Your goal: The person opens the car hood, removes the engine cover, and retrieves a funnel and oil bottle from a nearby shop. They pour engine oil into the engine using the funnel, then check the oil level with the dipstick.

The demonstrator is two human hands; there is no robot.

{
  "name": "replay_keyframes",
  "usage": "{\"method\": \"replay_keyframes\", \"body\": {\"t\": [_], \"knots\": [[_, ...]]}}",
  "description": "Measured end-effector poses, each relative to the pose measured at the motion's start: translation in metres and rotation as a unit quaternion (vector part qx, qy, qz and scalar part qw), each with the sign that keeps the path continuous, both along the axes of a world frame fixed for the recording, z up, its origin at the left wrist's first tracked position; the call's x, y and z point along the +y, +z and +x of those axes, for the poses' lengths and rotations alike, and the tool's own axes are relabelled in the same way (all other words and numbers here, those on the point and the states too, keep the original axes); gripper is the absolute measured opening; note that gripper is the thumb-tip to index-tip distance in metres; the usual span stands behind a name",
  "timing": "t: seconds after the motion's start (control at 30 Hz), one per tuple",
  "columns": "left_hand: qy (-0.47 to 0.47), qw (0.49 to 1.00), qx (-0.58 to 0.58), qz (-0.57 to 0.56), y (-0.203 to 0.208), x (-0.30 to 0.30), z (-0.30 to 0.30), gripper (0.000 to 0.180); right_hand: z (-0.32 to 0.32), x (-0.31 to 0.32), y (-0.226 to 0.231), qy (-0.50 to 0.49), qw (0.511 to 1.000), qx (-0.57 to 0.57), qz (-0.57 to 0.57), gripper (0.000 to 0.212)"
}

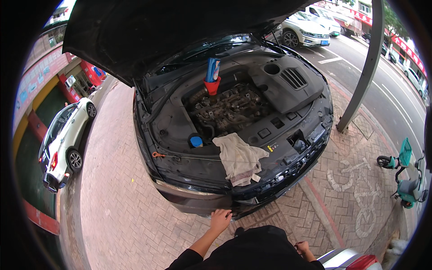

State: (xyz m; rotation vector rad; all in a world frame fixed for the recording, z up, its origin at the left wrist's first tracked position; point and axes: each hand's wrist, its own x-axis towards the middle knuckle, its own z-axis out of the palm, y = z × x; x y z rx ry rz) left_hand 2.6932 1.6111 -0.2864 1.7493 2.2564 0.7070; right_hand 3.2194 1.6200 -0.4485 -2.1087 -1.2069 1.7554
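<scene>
My left hand [221, 219] rests at the front bumper [196, 196] of a dark car, its fingers stretched out on the edge. Low beside my body, my right hand [303, 247] is closed with curled fingers; what it holds, if anything, is hidden. Under the raised hood [175, 27], a blue bottle [213, 69] stands tilted in a red funnel [212, 86] over the exposed engine [231, 110]. A grey cloth [239, 157] drapes over the front panel. A thin dipstick with an orange ring handle [157, 155] lies across, left of and along the cloth.
The black engine cover [288, 83] sits on the bay's right side. A blue reservoir cap [195, 141] is near the cloth. A grey pole [364, 72] stands right of the car. White cars [67, 139] and a green scooter [407, 180] are parked around; a silver car [348, 260] is close behind me.
</scene>
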Motion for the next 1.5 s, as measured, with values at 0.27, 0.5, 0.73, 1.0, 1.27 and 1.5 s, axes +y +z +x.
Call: {"method": "replay_keyframes", "body": {"t": [0.27, 0.5, 0.73, 1.0, 1.27, 1.5], "knots": [[0.027, 1.000, 0.000, -0.004, 0.000, -0.002, 0.026, 0.022, 0.050, 0.002, -0.055, 0.263, 0.956, 0.013, 0.128, 0.015], [0.077, 0.997, -0.010, -0.023, -0.003, -0.016, 0.042, 0.024, 0.049, 0.035, -0.044, 0.422, 0.891, -0.147, 0.082, 0.028], [0.113, 0.990, -0.010, -0.084, -0.013, -0.038, 0.064, 0.028, 0.058, 0.067, -0.045, 0.225, 0.974, -0.030, 0.003, 0.023], [0.113, 0.992, -0.016, -0.060, -0.017, -0.045, 0.051, 0.027, 0.063, 0.064, -0.068, 0.208, 0.973, -0.100, -0.022, 0.028], [0.117, 0.993, -0.006, 0.023, -0.002, -0.015, 0.026, 0.020, 0.039, 0.048, -0.060, -0.023, 0.996, 0.009, -0.084, 0.013], [0.101, 0.985, 0.013, 0.141, 0.059, 0.040, -0.013, 0.015, 0.039, 0.042, -0.059, -0.067, 0.991, -0.043, -0.109, 0.019]]}}
